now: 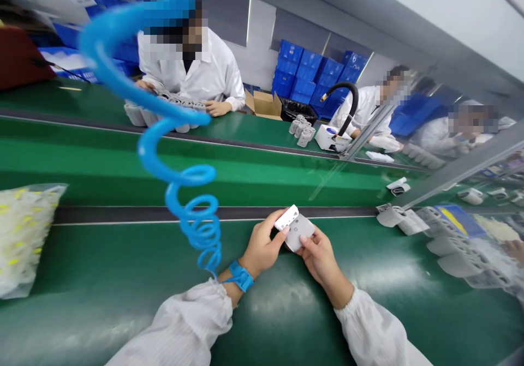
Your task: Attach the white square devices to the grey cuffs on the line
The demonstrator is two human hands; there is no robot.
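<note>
Both hands hold a small white-and-grey plastic housing (301,232) above the green bench (135,279). Its upper left part is a white bar with small dark openings; the rest is a flat grey face with small dark marks. My left hand (262,249) grips the white end, thumb on the near side. My right hand (321,257) pinches the grey end, its thumb lying on the flat face. A blue wrist strap (240,276) circles my left wrist, with a coiled blue cord (198,219) rising from it.
A clear bag of white and yellow pieces (24,240) lies at left. Rows of white-grey housings (458,251) stand at right, near a blue tray (460,220). Across the green conveyor (102,164), a co-worker in a white coat (216,71) sits by more housings. A metal post (376,126) rises at right.
</note>
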